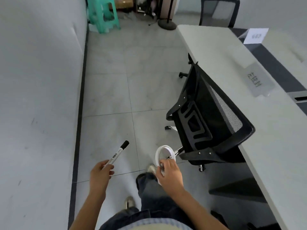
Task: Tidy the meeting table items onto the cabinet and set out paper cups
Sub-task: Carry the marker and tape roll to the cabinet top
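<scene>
- Marker (116, 155) with a white barrel and a black cap sits at about 7 o'clock in the view. Its capped end points up toward 1 o'clock, over the grey floor tiles (116, 93).
- The left hand (101, 171) grasps the marker by its lower end, with the fingers curled round the barrel and the thumb on top.
- The right hand (169, 173), at about 5 o'clock, grips a white tape roll (157, 155). The fingers wrap the lower rim of the ring, and the open hole faces the camera.
- Both carried things are in the air in front of the person, well apart from the meeting table (216, 55).
- The meeting table is white with a dark strip along its middle. It runs from 1 o'clock down the right side to 4 o'clock.
- A standing name card (255, 36) is on the table at 2 o'clock, and a second name card (260, 80) with printed characters is at 3 o'clock.
- A black mesh office chair (207, 117) is pushed against the table's near edge, just off centre toward 3 o'clock. The tape roll overlaps one leg of its base in the view.
- Another black chair (219, 12) stands past the far end of the table at 1 o'clock.
- A green plastic stool (103, 14) stands by the wall at 11 o'clock, and a round stand base (167, 24) rests on the floor at 12 o'clock.
- The person's two shoes (150, 168) and dark trouser legs show at 6 o'clock, between the hands.
- A pale wall (38, 97) with a dark skirting band fills the side from 8 to 10 o'clock.
</scene>
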